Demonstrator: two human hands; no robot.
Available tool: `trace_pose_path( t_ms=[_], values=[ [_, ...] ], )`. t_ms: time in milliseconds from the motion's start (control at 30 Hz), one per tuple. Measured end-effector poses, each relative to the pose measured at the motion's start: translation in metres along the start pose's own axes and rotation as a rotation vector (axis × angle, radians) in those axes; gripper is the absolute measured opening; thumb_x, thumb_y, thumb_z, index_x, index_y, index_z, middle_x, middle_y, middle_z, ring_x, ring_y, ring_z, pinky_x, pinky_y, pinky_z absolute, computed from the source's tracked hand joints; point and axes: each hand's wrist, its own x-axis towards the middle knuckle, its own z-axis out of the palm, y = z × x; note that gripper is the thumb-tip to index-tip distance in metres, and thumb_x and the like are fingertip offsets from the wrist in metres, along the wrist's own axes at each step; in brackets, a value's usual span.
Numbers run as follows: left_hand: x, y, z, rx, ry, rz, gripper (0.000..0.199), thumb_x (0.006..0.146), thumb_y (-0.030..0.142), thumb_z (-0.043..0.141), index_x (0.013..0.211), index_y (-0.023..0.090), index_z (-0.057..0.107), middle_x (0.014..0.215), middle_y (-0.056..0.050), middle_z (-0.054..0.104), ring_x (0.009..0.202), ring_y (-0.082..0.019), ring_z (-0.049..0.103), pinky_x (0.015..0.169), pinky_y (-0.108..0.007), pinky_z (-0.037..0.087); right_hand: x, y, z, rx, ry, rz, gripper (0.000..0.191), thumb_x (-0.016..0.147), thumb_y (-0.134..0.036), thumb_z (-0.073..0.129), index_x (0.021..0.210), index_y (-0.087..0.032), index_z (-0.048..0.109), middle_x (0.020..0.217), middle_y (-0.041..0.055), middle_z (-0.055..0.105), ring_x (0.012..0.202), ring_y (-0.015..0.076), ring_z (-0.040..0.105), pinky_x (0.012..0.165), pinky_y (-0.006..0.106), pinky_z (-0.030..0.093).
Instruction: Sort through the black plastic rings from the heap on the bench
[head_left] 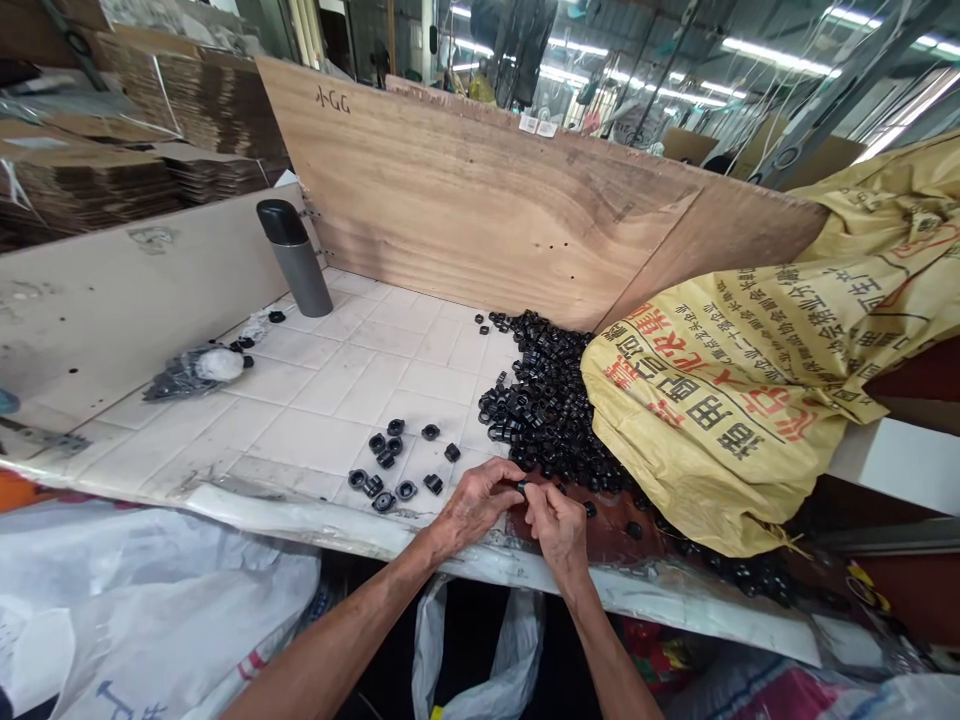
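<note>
My left hand and my right hand meet near the front edge of the table. Between their fingertips sits a small black plastic ring, mostly covered by the fingers, and both hands pinch it. Just left of my left hand, several loose black rings lie scattered on the tiled top. Beyond my right hand spreads a large heap of similar black rings, reaching back to the wooden board.
A yellow woven sack slumps over the heap at right. A grey bottle stands at back left, near a plastic bag of dark pieces. The wooden board walls the back. An open white bag hangs below the front edge.
</note>
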Motion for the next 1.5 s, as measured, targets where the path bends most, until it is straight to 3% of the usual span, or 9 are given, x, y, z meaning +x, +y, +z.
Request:
trace_pose_path(
  t_ms=[67, 467, 633, 733, 933, 1100, 1333, 1400, 1500],
  values=[
    [0.000, 0.001, 0.000, 0.010, 0.007, -0.009, 0.018, 0.083, 0.015, 0.065, 0.100, 0.019, 0.068, 0.107, -0.006, 0.066, 0.096, -0.019, 0.066, 0.087, -0.031, 0.056, 0.001, 0.000, 0.000, -0.059, 0.041, -0.012, 0.047, 0.098, -0.044, 0.045, 0.066, -0.018, 0.067, 0.049, -0.0005, 0.056, 0.046, 0.0133, 0.054, 0.054, 0.024, 0.046],
    [0.000, -0.002, -0.002, -0.041, 0.035, -0.096, 0.020, 0.088, 0.023, 0.063, 0.108, 0.019, 0.065, 0.109, -0.006, 0.067, 0.093, -0.019, 0.069, 0.087, -0.034, 0.056, 0.000, -0.005, -0.005, 0.038, -0.011, -0.039, 0.031, 0.092, -0.043, 0.058, 0.075, -0.018, 0.066, 0.055, -0.0041, 0.051, 0.051, 0.0116, 0.046, 0.052, 0.023, 0.039],
    [0.000, 0.000, -0.002, -0.052, 0.028, -0.095, 0.021, 0.087, 0.022, 0.064, 0.108, 0.019, 0.065, 0.108, -0.006, 0.067, 0.093, -0.019, 0.069, 0.089, -0.034, 0.056, 0.002, 0.000, -0.005, 0.069, 0.008, -0.036, 0.027, 0.090, -0.043, 0.062, 0.086, -0.018, 0.068, 0.075, 0.0009, 0.065, 0.065, 0.0144, 0.057, 0.063, 0.024, 0.047],
    [0.000, -0.002, -0.001, -0.069, 0.030, -0.086, 0.020, 0.087, 0.023, 0.064, 0.107, 0.019, 0.065, 0.107, -0.006, 0.067, 0.090, -0.018, 0.070, 0.087, -0.033, 0.057, 0.002, 0.002, -0.003, 0.010, -0.005, 0.005, 0.036, 0.093, -0.044, 0.057, 0.070, -0.018, 0.065, 0.058, -0.0018, 0.056, 0.055, 0.0132, 0.052, 0.057, 0.024, 0.044],
    [-0.001, -0.005, -0.001, -0.051, -0.009, -0.068, 0.019, 0.088, 0.022, 0.062, 0.107, 0.019, 0.064, 0.106, -0.006, 0.068, 0.089, -0.018, 0.070, 0.085, -0.032, 0.058, 0.001, 0.002, -0.001, 0.156, -0.009, 0.007, 0.029, 0.092, -0.042, 0.059, 0.108, -0.019, 0.067, 0.087, 0.0043, 0.071, 0.068, 0.0171, 0.065, 0.065, 0.027, 0.053],
    [0.000, -0.006, -0.002, 0.241, -0.052, 0.155, 0.021, 0.093, 0.017, 0.053, 0.112, 0.020, 0.062, 0.111, -0.007, 0.066, 0.102, -0.020, 0.066, 0.092, -0.036, 0.056, 0.003, 0.006, 0.000, 0.122, -0.013, 0.055, 0.027, 0.090, -0.043, 0.059, 0.096, -0.019, 0.068, 0.068, 0.0004, 0.067, 0.056, 0.0155, 0.060, 0.051, 0.024, 0.047],
    [-0.011, -0.006, -0.003, 0.595, -0.138, 0.305, 0.033, 0.095, 0.009, 0.040, 0.121, 0.022, 0.057, 0.117, -0.009, 0.061, 0.102, -0.020, 0.064, 0.091, -0.035, 0.056, 0.002, -0.003, 0.001, 0.051, -0.093, -0.043, 0.023, 0.093, -0.038, 0.055, 0.088, -0.020, 0.069, 0.078, 0.0025, 0.072, 0.067, 0.0173, 0.065, 0.063, 0.025, 0.049],
    [-0.019, -0.003, -0.012, 0.727, -0.073, 0.267, 0.031, 0.092, 0.010, 0.043, 0.116, 0.021, 0.061, 0.107, -0.009, 0.061, 0.091, -0.019, 0.064, 0.084, -0.033, 0.056, -0.002, -0.002, 0.000, -0.054, -0.026, -0.086, 0.027, 0.093, -0.038, 0.055, 0.078, -0.020, 0.067, 0.068, 0.0017, 0.067, 0.062, 0.0165, 0.061, 0.062, 0.025, 0.047],
    [-0.031, 0.004, -0.030, 1.017, 0.223, 0.167, 0.021, 0.088, 0.013, 0.050, 0.098, 0.019, 0.067, 0.097, -0.011, 0.061, 0.086, -0.024, 0.060, 0.076, -0.037, 0.054, -0.007, 0.008, -0.003, -0.212, 0.311, -0.042, 0.024, 0.091, -0.038, 0.058, 0.077, -0.020, 0.065, 0.068, 0.0022, 0.062, 0.063, 0.0176, 0.057, 0.064, 0.028, 0.046]
  ],
)
